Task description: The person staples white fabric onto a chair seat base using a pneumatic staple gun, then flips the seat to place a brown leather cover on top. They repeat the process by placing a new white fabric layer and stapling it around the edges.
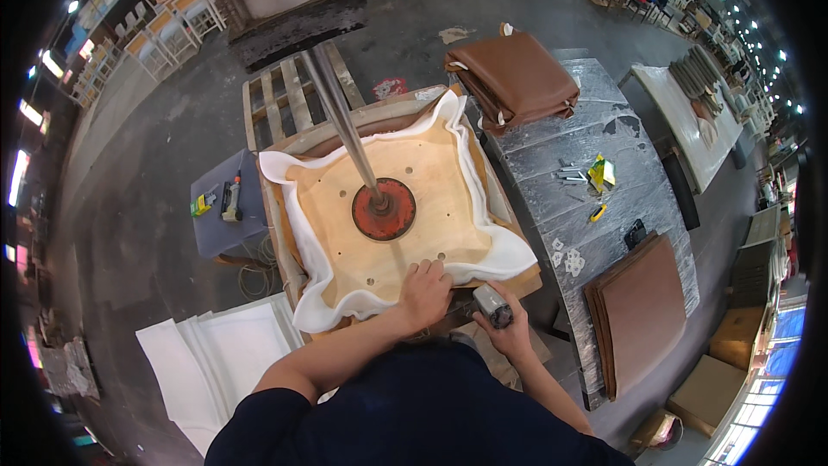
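Note:
A pale plywood panel (332, 198) lies on wavy white padding (312, 267), which stands up around its edges. Against the panel's middle sits a round red press pad (397, 224) at the lower end of a metal rod (339, 108). My left hand (424, 295) is closed at the panel's near edge, knuckles up, where the padding meets the wood; what its fingers grip is hidden. Just right of it, my right hand (512, 332) is wrapped round a grey staple gun (492, 305), held close to the near edge. Some brown material shows under the padding.
At right, a worn table (552, 177) bears folded brown covers (513, 78), a brown stack (638, 311), staple strips (571, 174) and a yellow cutter (598, 213). A stand (207, 229) at left holds another tool (231, 200). White sheets (216, 354) lie lower left; a pallet (280, 95) lies behind.

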The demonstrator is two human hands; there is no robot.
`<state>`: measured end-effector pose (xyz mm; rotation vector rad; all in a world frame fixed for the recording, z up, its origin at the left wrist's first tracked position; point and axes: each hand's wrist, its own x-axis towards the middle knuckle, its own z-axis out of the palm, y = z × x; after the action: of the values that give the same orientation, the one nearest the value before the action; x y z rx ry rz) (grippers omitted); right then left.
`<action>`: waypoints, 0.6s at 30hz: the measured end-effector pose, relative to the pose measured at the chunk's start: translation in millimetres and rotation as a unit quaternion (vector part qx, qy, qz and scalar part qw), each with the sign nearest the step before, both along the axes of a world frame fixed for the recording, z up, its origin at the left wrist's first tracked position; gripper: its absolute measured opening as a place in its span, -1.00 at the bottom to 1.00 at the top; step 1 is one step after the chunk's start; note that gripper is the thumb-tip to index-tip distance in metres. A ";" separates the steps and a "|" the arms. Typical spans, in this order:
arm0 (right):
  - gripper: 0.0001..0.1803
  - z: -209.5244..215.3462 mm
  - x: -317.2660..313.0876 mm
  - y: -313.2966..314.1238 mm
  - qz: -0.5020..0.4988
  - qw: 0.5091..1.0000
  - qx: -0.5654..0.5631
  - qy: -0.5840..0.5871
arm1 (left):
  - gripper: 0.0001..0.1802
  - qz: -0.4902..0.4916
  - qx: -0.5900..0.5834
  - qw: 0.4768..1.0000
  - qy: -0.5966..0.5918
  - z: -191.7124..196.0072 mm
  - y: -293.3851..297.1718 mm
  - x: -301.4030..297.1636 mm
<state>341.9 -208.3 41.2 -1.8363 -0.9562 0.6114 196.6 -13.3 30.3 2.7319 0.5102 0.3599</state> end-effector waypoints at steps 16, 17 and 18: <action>-0.14 43.8 5.5 22.7 0.044 0.986 -0.137 0.091 | -0.78 0.075 -0.140 0.982 -0.099 -28.9 30.8 -1.6; -0.13 48.5 6.6 29.6 0.055 0.984 -0.141 0.098 | -0.77 0.089 -0.148 0.980 -0.101 -31.1 32.8 -1.7; -0.12 51.1 8.8 32.4 0.064 0.982 -0.147 0.104 | -0.76 0.099 -0.151 0.979 -0.100 -33.7 33.5 -1.1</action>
<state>350.7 -175.9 92.3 -1.9293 -0.8835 1.0504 195.4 20.2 -3.4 2.3303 0.7194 0.5516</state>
